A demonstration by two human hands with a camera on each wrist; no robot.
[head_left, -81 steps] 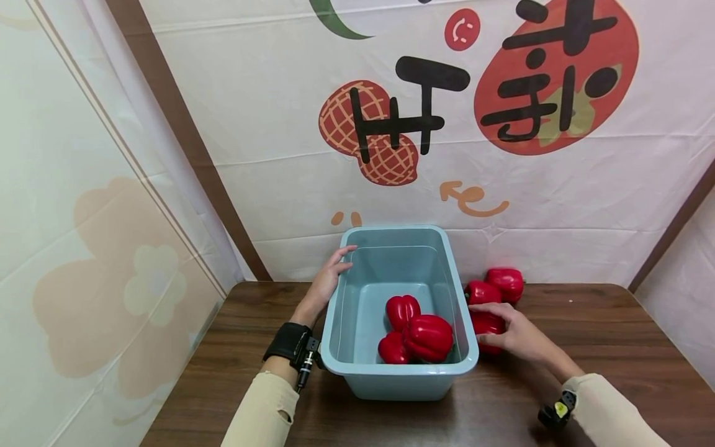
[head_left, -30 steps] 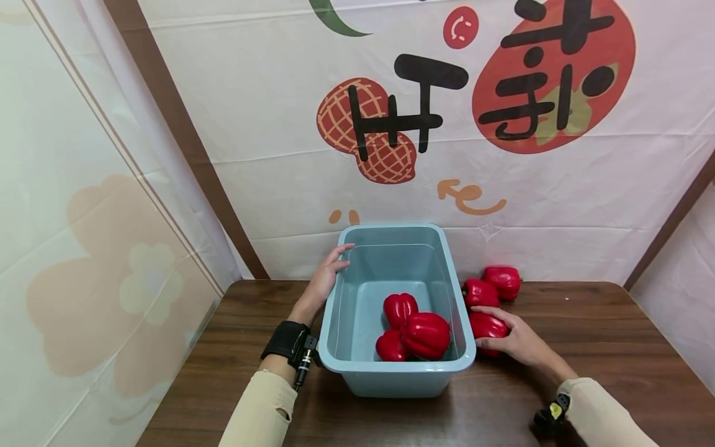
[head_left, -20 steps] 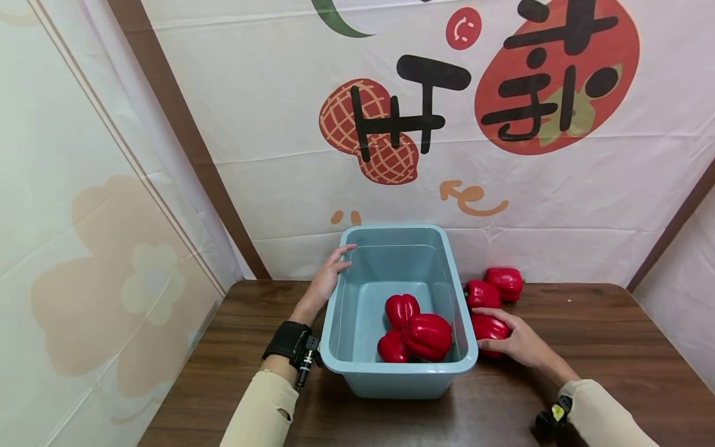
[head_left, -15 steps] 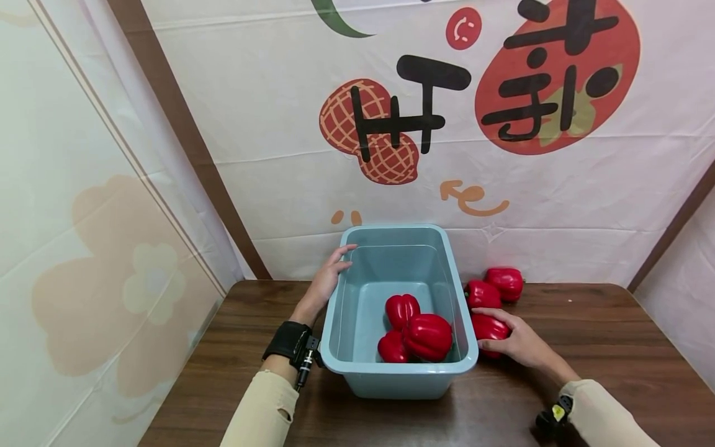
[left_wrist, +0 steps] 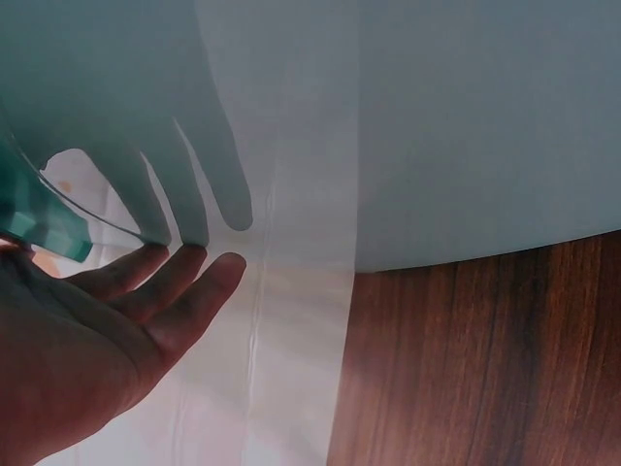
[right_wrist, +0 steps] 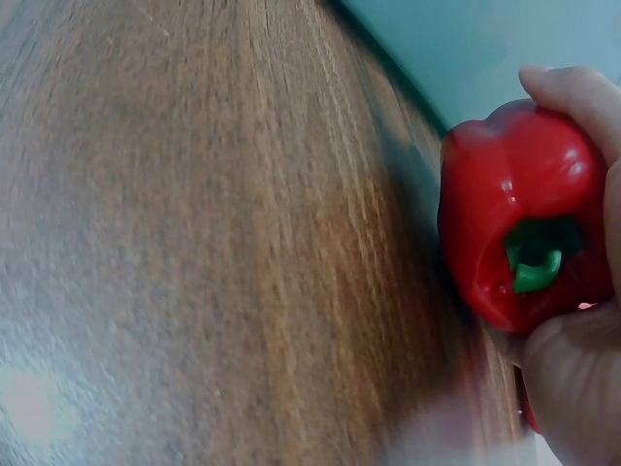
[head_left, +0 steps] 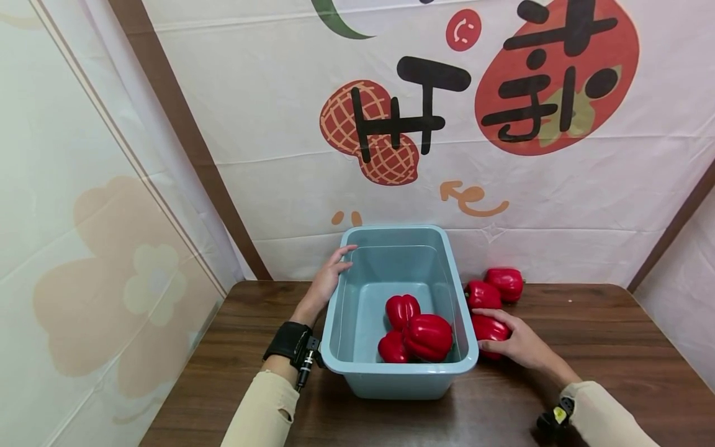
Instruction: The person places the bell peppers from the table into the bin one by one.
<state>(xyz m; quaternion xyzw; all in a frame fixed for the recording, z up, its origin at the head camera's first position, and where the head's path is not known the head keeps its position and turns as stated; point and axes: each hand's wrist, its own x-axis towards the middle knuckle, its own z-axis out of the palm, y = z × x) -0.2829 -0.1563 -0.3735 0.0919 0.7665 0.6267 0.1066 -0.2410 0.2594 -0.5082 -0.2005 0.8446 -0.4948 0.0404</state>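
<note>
A light blue plastic bin (head_left: 468, 360) stands on the wooden table and holds three red bell peppers (head_left: 427, 336). My left hand (head_left: 328, 277) rests flat against the bin's left rim, fingers straight (left_wrist: 184, 291) on the bin wall (left_wrist: 466, 136). My right hand (head_left: 516, 341) grips a red pepper (head_left: 487, 327) lying on the table just right of the bin. In the right wrist view that pepper (right_wrist: 514, 228) shows its green stem, with fingers curled round it. Two more red peppers (head_left: 496, 288) lie behind it.
The brown wooden table (head_left: 614, 335) ends at a printed cloth backdrop (head_left: 503, 205) right behind the bin. A cloth side panel (head_left: 100, 248) closes the left, and another closes the far right.
My right hand has settled its fingers round the pepper beside the bin. The left hand and the bin have stayed still.
</note>
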